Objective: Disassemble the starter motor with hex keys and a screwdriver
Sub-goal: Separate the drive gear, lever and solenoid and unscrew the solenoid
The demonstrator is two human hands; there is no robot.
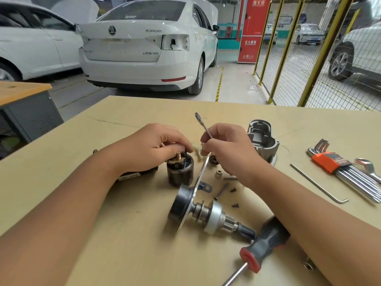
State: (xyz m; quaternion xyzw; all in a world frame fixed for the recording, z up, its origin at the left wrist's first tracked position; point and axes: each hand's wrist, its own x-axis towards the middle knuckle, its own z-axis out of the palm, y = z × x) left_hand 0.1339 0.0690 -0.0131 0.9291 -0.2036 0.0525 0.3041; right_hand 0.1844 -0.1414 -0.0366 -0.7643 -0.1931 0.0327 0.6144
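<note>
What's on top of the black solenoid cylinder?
A copper terminal stud with a brass nut shows on the black solenoid cylinder; the left hand covers the rest.

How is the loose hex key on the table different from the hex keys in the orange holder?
The loose hex key lies alone on the table, its whole length bare; the hex keys in the orange holder are bundled side by side. Its short bent end points toward the person, theirs away. It looks thinner than most of them. All are silver, L-shaped and untouched.
</note>
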